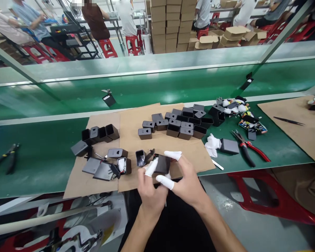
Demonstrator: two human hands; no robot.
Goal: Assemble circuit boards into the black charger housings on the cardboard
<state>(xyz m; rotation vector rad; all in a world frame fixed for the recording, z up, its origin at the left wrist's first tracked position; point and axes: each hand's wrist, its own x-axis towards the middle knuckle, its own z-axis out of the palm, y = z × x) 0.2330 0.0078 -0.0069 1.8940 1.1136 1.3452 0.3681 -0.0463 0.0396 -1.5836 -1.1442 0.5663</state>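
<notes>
A small black box-shaped plastic housing (162, 164) is between my hands near the table's front edge. My left hand (151, 187) is closed on its left side, with white finger cots on the fingertips. My right hand (187, 182) reaches round it from the right, index finger at the top and thumb at the lower edge, both in white cots. Some fingers are hidden behind the housing. Just left of it lies an open black housing (140, 158) beside a small dark part. Another housing with white material inside (122, 165) is further left.
Cardboard sheets (131, 140) cover part of the green table. Several black housings (174, 127) stand behind my hands. Red-handled pliers (257, 151), cutters (243, 150) and tweezers (288, 120) lie right; more pliers (12, 157) lie far left. A red stool (267, 196) stands below. People sit beyond.
</notes>
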